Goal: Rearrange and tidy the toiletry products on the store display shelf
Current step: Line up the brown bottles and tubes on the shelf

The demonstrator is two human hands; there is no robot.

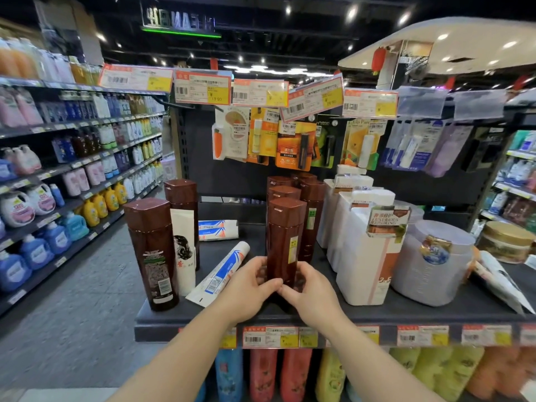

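A tall brown shampoo bottle (pixel 285 242) with a faceted cap and yellow sticker stands upright on the dark shelf (pixel 290 314). The left hand (pixel 249 288) and right hand (pixel 307 288) both curl around its base, gripping it.

My dark shelf (pixel 406 313) is carrying brown bottles (pixel 307 204) mid-surface, two more (pixel 150 250) near its left edge, lying tubes (pixel 220 271), white bottles (pixel 362 256) and jars (pixel 432 262) toward the right edge.

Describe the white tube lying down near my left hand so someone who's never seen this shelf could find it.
On the dark display shelf, look left of the brown bottle both hands hold. The tube lies flat and slanted beside the left hand. Unlike the upright brown bottles around it, it is white with blue and orange print.
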